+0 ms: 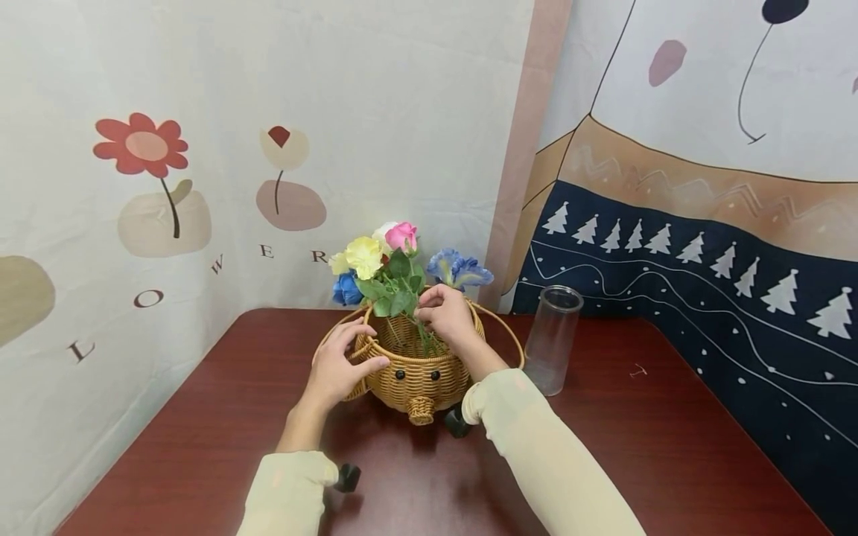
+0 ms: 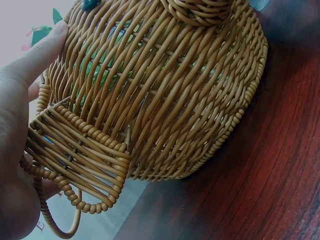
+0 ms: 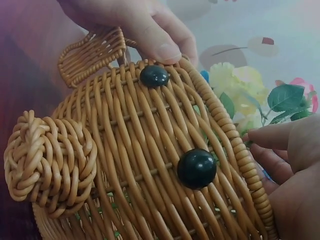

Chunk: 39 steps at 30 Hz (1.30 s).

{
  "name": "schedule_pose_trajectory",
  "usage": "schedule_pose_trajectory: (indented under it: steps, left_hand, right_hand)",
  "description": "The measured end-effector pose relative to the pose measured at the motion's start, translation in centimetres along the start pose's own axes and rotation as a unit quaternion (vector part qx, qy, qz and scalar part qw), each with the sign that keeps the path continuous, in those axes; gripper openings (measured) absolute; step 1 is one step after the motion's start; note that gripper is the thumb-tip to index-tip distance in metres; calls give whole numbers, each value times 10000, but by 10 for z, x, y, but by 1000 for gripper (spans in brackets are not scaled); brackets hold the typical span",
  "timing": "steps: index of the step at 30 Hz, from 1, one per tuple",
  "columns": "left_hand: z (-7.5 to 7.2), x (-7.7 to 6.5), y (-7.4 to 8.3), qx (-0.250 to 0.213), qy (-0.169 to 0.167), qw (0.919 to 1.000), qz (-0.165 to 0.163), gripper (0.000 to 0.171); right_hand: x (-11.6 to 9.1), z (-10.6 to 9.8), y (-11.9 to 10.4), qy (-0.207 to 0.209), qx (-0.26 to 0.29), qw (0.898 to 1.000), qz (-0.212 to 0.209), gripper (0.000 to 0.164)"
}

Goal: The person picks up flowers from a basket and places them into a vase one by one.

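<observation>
A pig-shaped wicker basket (image 1: 418, 380), with black bead eyes (image 3: 197, 169) and a woven snout (image 3: 50, 162), stands upright on the table. Inside are flowers: a yellow bloom (image 1: 364, 257), a pink rose (image 1: 401, 236), a blue bloom (image 1: 346, 289) and a blue-violet one (image 1: 459, 269). My left hand (image 1: 335, 365) holds the basket's rim at the left, beside its woven ear (image 2: 80, 155), thumb on the outside. Over the opening, my right hand (image 1: 447, 316) pinches a green stem below the leaves (image 1: 402, 301); its fingertips are partly hidden.
A tall clear glass vase (image 1: 553, 342) stands right of the basket, close to its looped handle (image 1: 512, 331). The dark red table (image 1: 201, 439) ends at a printed cloth backdrop (image 1: 402, 112) just behind the basket.
</observation>
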<state>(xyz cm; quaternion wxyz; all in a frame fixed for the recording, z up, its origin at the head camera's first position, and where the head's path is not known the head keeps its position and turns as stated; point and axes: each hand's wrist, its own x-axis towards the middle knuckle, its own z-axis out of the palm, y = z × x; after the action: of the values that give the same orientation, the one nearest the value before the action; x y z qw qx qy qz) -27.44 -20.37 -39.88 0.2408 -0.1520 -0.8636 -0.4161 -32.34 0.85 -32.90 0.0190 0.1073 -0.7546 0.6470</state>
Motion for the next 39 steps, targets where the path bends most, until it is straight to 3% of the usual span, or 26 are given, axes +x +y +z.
schedule_pose_trajectory:
  steps: [7, 10, 17, 28, 39]
  left_hand:
    - [2, 1, 0, -39, -14, 10000, 5, 47]
    - [2, 2, 0, -28, -10, 10000, 26, 47]
    - [2, 3, 2, -18, 14, 10000, 66, 47]
    - [2, 3, 2, -68, 32, 10000, 14, 46]
    - [2, 3, -5, -82, 27, 10000, 21, 48]
  right_hand:
    - [-5, -5, -4, 31, -55, 10000, 28, 24]
    - [-8, -8, -4, 39, -112, 9998, -139, 21]
    - [-17, -18, -2, 232, 350, 9967, -698, 21]
    - [-19, -47, 3, 1195, 1336, 9731, -1446, 22]
    - [-19, -76, 0, 1747, 1562, 9545, -1846, 27]
